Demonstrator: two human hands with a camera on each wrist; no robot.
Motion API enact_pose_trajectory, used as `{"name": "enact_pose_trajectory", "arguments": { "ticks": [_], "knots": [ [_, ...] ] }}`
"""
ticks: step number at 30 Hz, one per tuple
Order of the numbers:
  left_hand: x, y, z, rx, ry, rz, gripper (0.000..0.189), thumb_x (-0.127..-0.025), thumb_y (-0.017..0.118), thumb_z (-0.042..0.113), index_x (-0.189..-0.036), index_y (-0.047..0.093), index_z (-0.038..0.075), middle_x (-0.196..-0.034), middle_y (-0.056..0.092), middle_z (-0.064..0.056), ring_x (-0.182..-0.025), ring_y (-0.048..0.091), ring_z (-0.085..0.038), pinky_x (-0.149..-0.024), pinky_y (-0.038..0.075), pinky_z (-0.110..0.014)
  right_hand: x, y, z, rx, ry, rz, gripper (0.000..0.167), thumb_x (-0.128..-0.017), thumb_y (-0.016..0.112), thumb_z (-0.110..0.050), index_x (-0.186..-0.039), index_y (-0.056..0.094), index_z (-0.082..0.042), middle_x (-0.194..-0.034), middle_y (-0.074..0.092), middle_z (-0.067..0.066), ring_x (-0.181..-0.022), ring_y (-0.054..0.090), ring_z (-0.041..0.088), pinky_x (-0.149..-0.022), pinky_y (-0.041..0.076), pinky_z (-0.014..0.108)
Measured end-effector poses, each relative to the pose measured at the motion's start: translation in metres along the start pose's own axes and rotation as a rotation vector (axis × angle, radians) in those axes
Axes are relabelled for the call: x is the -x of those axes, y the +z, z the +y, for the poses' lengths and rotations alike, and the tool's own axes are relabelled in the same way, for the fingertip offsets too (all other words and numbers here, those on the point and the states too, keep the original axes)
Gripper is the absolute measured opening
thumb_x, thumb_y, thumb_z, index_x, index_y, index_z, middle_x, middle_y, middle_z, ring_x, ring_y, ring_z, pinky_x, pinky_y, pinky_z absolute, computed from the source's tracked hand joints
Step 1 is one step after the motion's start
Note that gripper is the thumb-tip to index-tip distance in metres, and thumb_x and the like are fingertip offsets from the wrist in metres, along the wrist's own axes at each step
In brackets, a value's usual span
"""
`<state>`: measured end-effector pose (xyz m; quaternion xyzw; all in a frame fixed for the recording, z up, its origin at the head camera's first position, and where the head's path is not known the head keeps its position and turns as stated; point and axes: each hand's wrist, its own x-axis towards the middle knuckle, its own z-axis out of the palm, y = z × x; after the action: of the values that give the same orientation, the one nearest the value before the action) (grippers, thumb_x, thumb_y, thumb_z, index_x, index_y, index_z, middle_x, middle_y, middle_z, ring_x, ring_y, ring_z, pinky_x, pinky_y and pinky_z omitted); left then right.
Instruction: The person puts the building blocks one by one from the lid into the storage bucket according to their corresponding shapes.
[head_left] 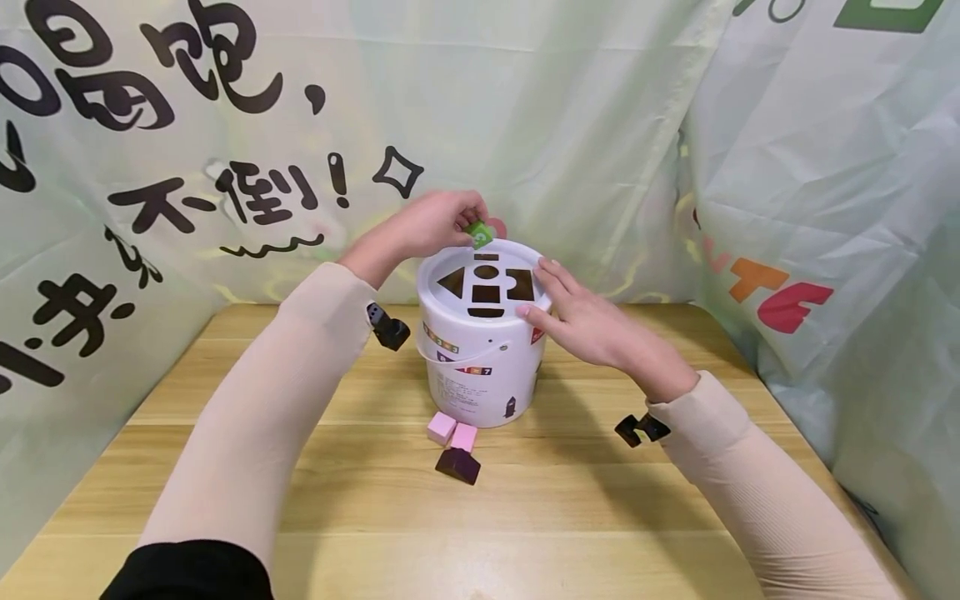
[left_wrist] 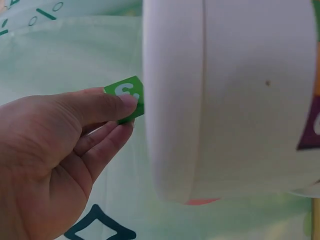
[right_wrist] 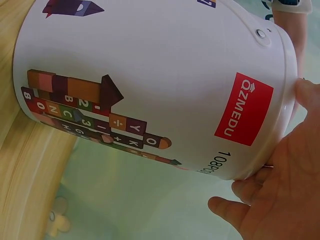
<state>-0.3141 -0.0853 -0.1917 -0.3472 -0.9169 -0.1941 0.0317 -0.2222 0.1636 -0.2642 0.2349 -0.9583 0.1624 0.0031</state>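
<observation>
My left hand point(head_left: 444, 222) pinches a small green block point(head_left: 480, 235) with a white character on it, thumb on one face and fingers behind. In the left wrist view the green block point(left_wrist: 125, 99) is right beside the bucket's rim. A white bucket point(head_left: 483, 383) stands upright on the table, its lid point(head_left: 512, 252) cut with round, triangular, square and other shaped holes. My right hand point(head_left: 581, 321) rests on the rim at the right, fingers and thumb spread. In the right wrist view the right hand point(right_wrist: 285, 185) touches the rim near a red label point(right_wrist: 245, 109).
Two pink blocks point(head_left: 441, 427) and a dark brown roof-shaped block point(head_left: 458, 466) lie in front of the bucket on the wooden table point(head_left: 360, 533). A thin handle point(head_left: 442, 363) hangs down the bucket's front. Printed curtains point(head_left: 562, 108) close off the back and sides.
</observation>
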Motion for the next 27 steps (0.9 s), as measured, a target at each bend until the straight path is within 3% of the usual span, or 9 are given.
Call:
{"name": "enact_pose_trajectory", "arguments": {
  "ticks": [12,27],
  "knots": [
    [-0.017,0.014,-0.002,-0.063,0.005,-0.095,0.031,-0.093,0.064,0.003,-0.122,0.066,0.01,-0.115,0.067,-0.006,-0.108,0.059,-0.021,-0.096,0.046,-0.032,-0.001,0.001,-0.001,0.01,-0.001,0.002,0.089,-0.095,0.025,-0.072,-0.158,0.011,-0.01,-0.164,-0.001,0.002,-0.149,0.004,0.026,-0.114,0.023,0.054],
    [-0.014,0.018,-0.001,-0.117,0.001,-0.113,0.029,-0.096,0.062,0.011,-0.125,0.063,0.007,-0.117,0.066,-0.007,-0.109,0.058,-0.021,-0.097,0.045,-0.032,-0.001,0.001,-0.001,0.0,-0.004,0.007,0.088,-0.095,0.026,-0.071,-0.158,0.012,-0.01,-0.164,-0.001,0.002,-0.148,0.005,0.027,-0.114,0.023,0.054]
  ]
}}
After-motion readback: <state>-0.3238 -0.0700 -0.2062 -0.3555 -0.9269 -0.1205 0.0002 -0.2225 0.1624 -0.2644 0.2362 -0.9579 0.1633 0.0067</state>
